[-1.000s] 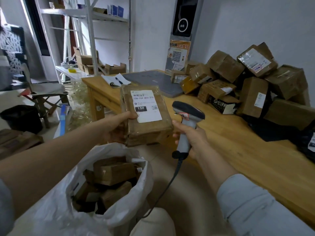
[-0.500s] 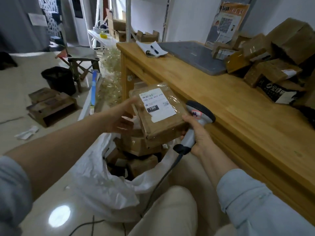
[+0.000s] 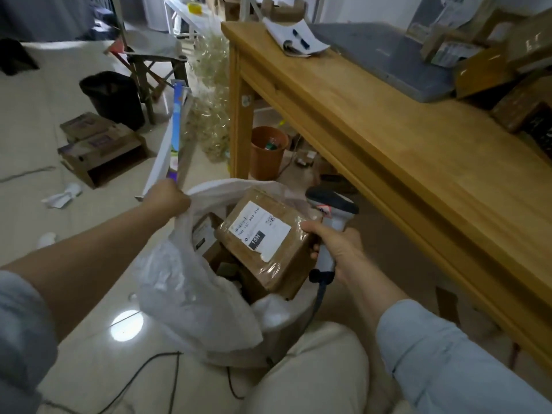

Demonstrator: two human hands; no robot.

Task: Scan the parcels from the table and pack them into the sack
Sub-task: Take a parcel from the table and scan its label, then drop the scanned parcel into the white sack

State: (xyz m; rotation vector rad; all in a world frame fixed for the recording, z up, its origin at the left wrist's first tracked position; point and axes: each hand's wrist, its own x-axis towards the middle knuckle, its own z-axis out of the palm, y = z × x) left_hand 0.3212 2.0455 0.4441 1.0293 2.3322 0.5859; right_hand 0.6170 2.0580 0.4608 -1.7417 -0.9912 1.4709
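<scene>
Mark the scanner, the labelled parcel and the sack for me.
scanner (image 3: 333, 201), head view, on its dark head.
labelled parcel (image 3: 260, 230), head view, on the white label on its top face.
sack (image 3: 185, 288), head view, on its near white wall.

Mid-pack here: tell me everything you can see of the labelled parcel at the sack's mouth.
The parcel is a flat brown cardboard box wrapped in glossy clear film. Its top bears a white label with a black 15H patch and a small square code. It lies tilted in the mouth of the white sack, resting on other boxes inside. Fingers of the right hand, which grips the scanner, touch its right edge. The left hand grips only the sack's rim.
</scene>
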